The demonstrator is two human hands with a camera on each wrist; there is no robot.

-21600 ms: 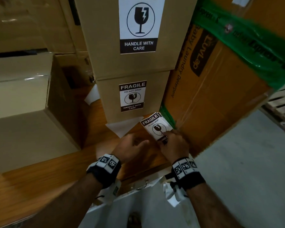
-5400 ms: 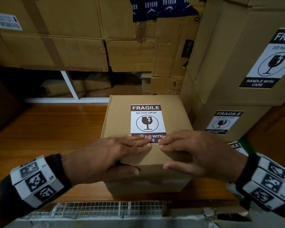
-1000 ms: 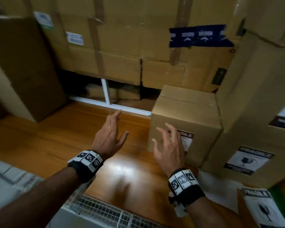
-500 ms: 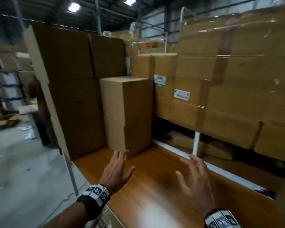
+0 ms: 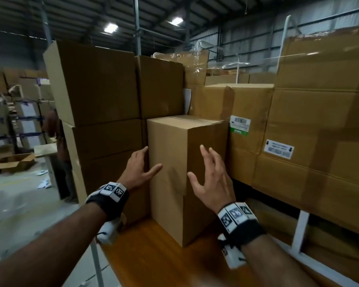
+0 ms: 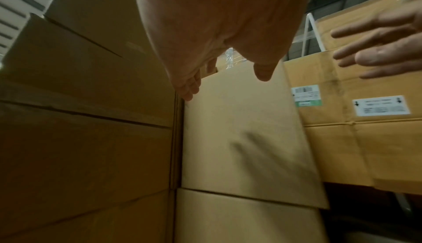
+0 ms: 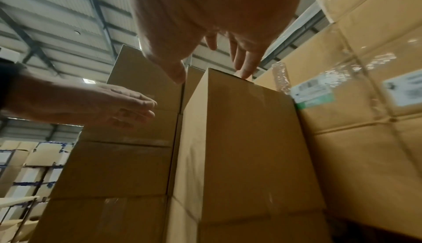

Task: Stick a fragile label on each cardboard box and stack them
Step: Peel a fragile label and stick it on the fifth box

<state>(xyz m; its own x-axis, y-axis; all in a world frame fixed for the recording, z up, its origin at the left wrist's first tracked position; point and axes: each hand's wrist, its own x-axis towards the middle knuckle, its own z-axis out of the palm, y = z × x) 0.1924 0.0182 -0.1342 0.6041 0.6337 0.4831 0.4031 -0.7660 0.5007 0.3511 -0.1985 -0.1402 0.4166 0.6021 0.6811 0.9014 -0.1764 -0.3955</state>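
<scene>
Cardboard box (image 5: 187,150): the unlabelled one you want now sits on top of another plain box (image 5: 174,216), on the wooden tabletop (image 5: 153,262), pressed between a taller brown stack (image 5: 100,104) on its left and big taped cartons (image 5: 319,129) on its right.
What changed: a second ago you were facing the freshly labelled box by the finished pile; your view has since swung left, and both hands have come up to this new box.
Left hand (image 5: 138,169): spread, fingers straight, reaching toward the gap at the box's left edge; the thumb lies over the front face. Whether it touches, you cannot tell.
Right hand (image 5: 210,179): spread and empty, fingers fanned in front of the right face, apparently just short of it.
Meaning for the task: one box looks labelled and placed; this is the next pick-up.
Next move: probably clamp both sides and pull it out.
Watch out: the tight fit on the left may pinch your fingers.
</scene>
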